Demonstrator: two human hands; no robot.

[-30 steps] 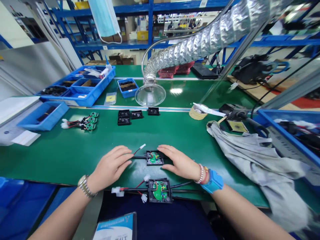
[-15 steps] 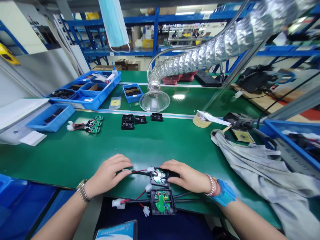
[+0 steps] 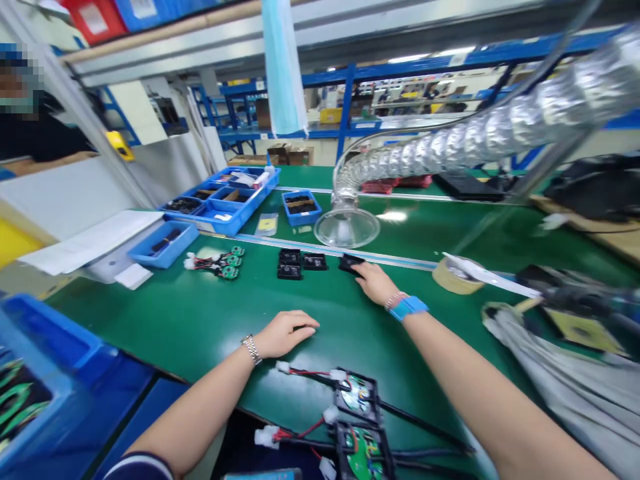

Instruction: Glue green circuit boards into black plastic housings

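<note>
The hands are held well apart. The right hand (image 3: 374, 281) is stretched toward 12 o'clock of the view, with its fingertips (image 3: 363, 269) laid on a black plastic housing (image 3: 349, 264); whether the housing is gripped cannot be told. The left hand (image 3: 286, 333) is rested on the green surface (image 3: 135, 327) with nothing held in it.

The black plastic housing is located beside a metal rail (image 3: 395, 260) on the surface. Three further black housings (image 3: 315, 261) are grouped just off it at 9 o'clock. Two wired junction boxes (image 3: 357, 397) with green circuit boards are laid at about 5 o'clock from the left hand, one close behind the other. Wired green circuit boards (image 3: 220, 262) are placed at 10 o'clock from the left hand, near a blue tray (image 3: 163, 245).

A clear fume hood (image 3: 345, 230) on a foil duct (image 3: 475, 143) is suspended at 12 o'clock from the right hand. A tape roll (image 3: 453, 277) is seen at 3 o'clock from that hand, and a gray cloth (image 3: 565, 380) at 4 o'clock.
</note>
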